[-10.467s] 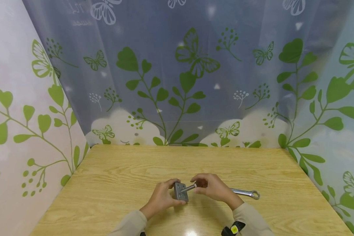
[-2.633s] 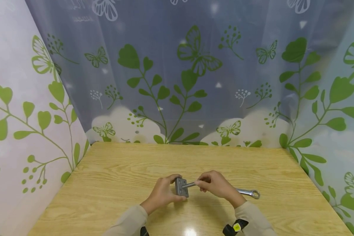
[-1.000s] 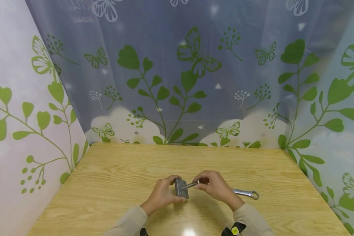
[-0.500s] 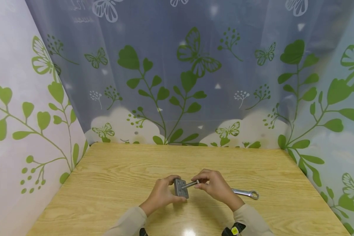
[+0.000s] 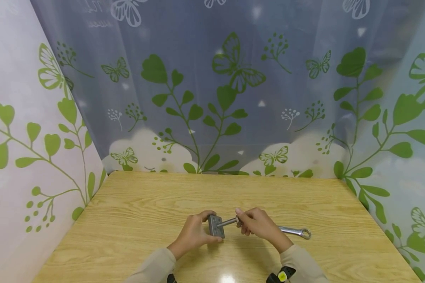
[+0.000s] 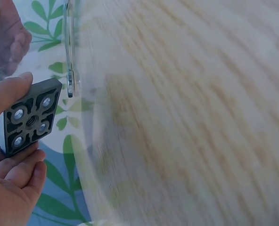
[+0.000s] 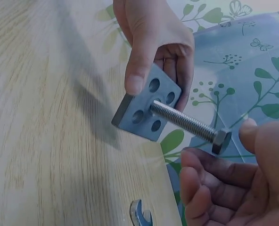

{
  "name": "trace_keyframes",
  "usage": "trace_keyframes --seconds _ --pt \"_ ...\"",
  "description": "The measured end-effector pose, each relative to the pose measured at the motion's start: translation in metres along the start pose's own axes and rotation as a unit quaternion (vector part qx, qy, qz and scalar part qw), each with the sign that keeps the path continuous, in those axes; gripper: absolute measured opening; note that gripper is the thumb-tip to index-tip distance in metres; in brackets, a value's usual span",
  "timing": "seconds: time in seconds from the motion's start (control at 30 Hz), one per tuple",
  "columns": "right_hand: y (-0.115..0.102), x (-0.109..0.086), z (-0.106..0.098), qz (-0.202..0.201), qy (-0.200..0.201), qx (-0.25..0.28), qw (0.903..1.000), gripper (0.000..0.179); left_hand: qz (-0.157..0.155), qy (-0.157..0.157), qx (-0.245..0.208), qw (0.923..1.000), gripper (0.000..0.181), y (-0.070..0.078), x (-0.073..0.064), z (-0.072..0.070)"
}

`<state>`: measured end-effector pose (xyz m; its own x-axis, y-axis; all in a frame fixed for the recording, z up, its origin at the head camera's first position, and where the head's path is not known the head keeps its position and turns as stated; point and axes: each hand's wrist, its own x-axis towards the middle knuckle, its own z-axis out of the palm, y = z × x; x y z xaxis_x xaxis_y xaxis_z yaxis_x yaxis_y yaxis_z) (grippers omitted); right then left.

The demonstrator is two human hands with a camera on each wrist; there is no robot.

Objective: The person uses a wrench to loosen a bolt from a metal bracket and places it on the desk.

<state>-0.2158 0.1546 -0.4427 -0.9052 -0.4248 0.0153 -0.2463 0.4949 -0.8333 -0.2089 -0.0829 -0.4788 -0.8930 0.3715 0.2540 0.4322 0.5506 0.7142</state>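
Note:
My left hand (image 5: pixel 192 234) grips a square dark grey plate (image 5: pixel 216 227) by opposite edges, thumb on one and fingers on the other. In the left wrist view, the plate's (image 6: pixel 34 115) recessed back has several holes round a threaded centre hole. A long hex bolt (image 7: pixel 184 121) stands in the middle of the front face, much of its threaded shank showing. Beside the hex head, my right hand (image 5: pixel 260 226) has its fingers loosely bent just below it. The right thumb (image 7: pixel 247 136) stands apart from the head in the right wrist view.
A shiny combination wrench (image 5: pixel 294 231) lies on the wood-grain table (image 5: pixel 145 204) behind the right wrist, its ring end to the right. Its open end (image 7: pixel 140 215) shows in the right wrist view. Curtains (image 5: pixel 184 98) with leaves and butterflies enclose the table's back and sides.
The right thumb and fingers have shifted round the bolt head, from pinching it earlier to standing loosely about it now. The left hand and plate have barely moved; the wrench stays put.

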Motion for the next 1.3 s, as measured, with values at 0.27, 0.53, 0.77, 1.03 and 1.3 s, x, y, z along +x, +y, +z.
trace_keyframes --seconds 0.27,0.53,0.77,1.03,1.3 --pt "-0.004 0.001 -0.003 -0.006 -0.005 -0.019 0.9998 0.042 0.013 0.005 0.005 0.9999 0.069 0.003 0.001 -0.001" --pt "-0.006 0.002 -0.005 -0.083 0.035 -0.053 0.9945 0.021 0.006 0.003 0.009 0.9999 0.070 0.000 0.003 -0.002" --pt "-0.006 0.003 -0.002 -0.099 0.058 -0.040 0.9926 0.027 -0.012 0.003 -0.018 0.9998 0.070 0.003 0.003 -0.007" --pt "-0.005 0.003 0.002 -0.099 0.073 -0.046 0.9913 0.024 -0.008 0.003 -0.019 0.9998 0.071 0.000 0.002 -0.006" --pt "-0.004 0.003 0.005 -0.114 0.081 -0.037 0.9894 0.024 -0.009 0.004 -0.040 0.9991 0.071 -0.001 0.002 -0.005"
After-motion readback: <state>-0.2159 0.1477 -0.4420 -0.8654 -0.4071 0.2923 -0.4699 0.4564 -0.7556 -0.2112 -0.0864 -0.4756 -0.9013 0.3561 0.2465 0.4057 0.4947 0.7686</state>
